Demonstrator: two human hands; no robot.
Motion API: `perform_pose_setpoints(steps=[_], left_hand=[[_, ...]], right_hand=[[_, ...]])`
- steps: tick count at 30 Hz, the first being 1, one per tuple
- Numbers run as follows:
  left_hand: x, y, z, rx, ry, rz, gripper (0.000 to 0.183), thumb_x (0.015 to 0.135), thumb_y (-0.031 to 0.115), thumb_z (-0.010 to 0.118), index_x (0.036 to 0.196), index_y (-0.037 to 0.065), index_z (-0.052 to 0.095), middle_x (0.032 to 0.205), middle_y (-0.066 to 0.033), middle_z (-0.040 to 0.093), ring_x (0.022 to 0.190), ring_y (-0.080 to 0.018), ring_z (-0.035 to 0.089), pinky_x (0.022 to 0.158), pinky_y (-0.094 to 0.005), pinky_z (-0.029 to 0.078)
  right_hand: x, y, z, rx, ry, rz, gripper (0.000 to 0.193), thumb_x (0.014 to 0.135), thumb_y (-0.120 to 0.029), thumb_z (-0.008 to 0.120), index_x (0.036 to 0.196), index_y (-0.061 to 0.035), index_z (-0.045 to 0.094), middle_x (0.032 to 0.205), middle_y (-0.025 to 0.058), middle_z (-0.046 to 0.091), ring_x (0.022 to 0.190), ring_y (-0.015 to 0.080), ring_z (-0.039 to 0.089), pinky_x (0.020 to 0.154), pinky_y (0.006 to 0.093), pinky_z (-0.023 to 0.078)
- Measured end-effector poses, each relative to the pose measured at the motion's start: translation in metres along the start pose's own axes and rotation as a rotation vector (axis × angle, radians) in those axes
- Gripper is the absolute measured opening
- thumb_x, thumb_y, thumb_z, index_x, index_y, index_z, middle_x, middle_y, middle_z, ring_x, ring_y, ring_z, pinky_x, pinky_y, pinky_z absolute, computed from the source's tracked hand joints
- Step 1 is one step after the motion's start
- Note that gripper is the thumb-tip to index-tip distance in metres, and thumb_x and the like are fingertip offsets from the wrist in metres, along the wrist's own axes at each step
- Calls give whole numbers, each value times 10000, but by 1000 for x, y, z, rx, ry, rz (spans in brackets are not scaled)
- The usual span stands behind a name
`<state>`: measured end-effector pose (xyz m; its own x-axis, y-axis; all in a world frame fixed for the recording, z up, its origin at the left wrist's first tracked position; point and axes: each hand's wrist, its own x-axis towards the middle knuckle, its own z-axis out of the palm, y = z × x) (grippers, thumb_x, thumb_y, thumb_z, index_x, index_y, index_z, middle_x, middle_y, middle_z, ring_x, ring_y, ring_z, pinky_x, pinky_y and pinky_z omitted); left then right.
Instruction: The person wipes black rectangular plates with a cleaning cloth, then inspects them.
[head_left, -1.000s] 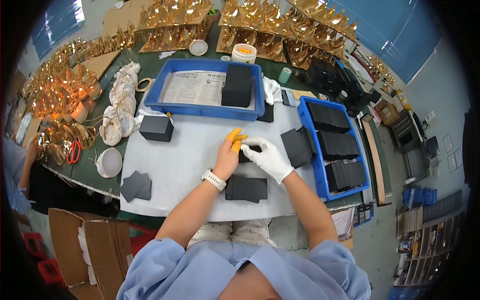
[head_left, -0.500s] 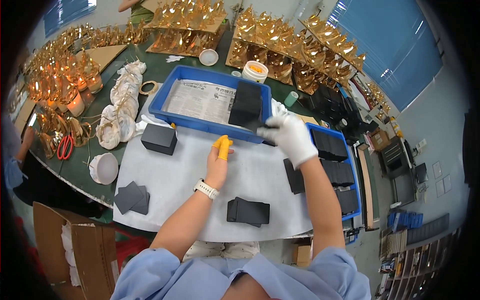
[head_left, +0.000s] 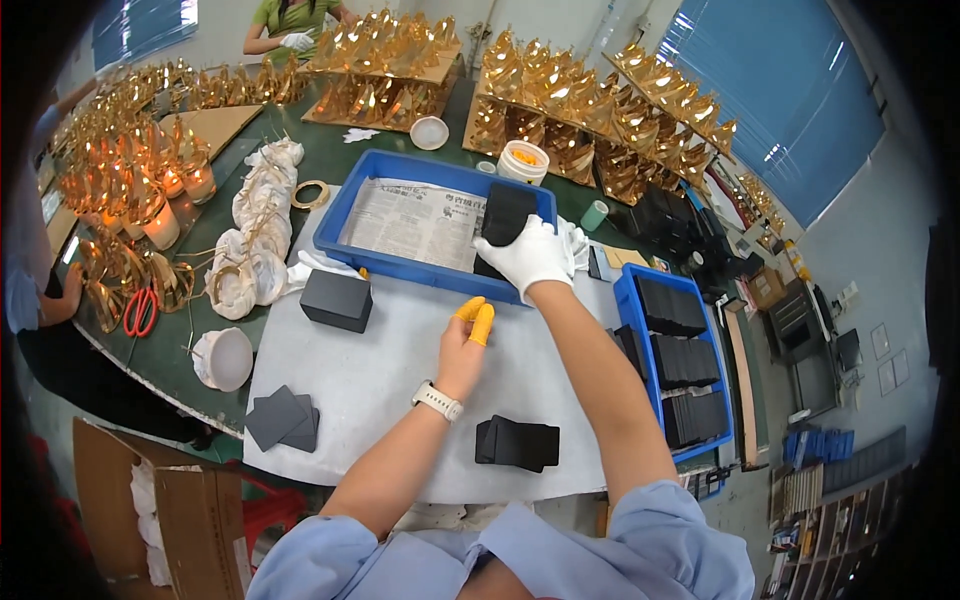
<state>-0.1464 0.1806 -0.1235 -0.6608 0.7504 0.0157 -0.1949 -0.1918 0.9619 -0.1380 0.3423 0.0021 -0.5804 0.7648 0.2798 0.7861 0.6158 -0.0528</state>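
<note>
My right hand (head_left: 533, 258), in a white glove, grips the near part of a stack of black cards (head_left: 508, 212) at the right end of a blue tray (head_left: 395, 268); the glove hides part of the stack. Newspaper (head_left: 405, 220) lines the tray. My left hand (head_left: 467, 345), yellow covers on its fingertips, hovers over the white sheet (head_left: 400, 385) just in front of the tray. Its fingers are slightly bent and a little apart, with nothing visible in them. A black block (head_left: 336, 300) stands left of it. Loose black cards lie in piles at the left (head_left: 285, 418) and near edge (head_left: 517, 443).
A second blue tray (head_left: 722, 375) at the right holds rows of black cards. Gold ornaments (head_left: 545, 90) crowd the back. White wrapped bundles (head_left: 262, 215), red scissors (head_left: 141, 312) and a white tub (head_left: 523, 162) surround the sheet. Other people stand at the left and back.
My right hand has moved left and onto the card stack in the tray. The view has shifted slightly, and a person at the back shows more.
</note>
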Motion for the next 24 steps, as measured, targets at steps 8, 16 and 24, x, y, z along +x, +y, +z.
perform_pose_setpoints(steps=[8, 16, 24], left_hand=[[0, 2, 2, 76, 0, 22, 435, 1051, 249, 622, 1415, 19, 561, 1275, -85, 656, 1064, -138, 633, 889, -267, 490], [-5, 4, -4, 125, 53, 105, 446, 992, 231, 710, 1355, -3, 603, 1138, -108, 685, 893, -158, 612, 795, -313, 526], [2, -1, 6, 29, 67, 125, 435, 1018, 242, 677, 1359, -15, 594, 1183, -105, 666, 923, -152, 604, 834, -291, 511]], right_hand=[[17, -32, 16, 182, -162, 523, 1207, 754, -561, 811, 1592, -9, 140, 1479, 247, 438, 1304, 393, 561, 1039, 482, 516], [20, -48, 35, 34, 72, 311, 1108, 803, -654, 706, 1564, 18, 260, 1524, 239, 385, 1435, 389, 391, 1143, 552, 370], [38, -17, 63, 37, -136, 20, 1097, 900, -786, 488, 1578, 51, 279, 1663, 257, 246, 1557, 407, 193, 1271, 476, 158]])
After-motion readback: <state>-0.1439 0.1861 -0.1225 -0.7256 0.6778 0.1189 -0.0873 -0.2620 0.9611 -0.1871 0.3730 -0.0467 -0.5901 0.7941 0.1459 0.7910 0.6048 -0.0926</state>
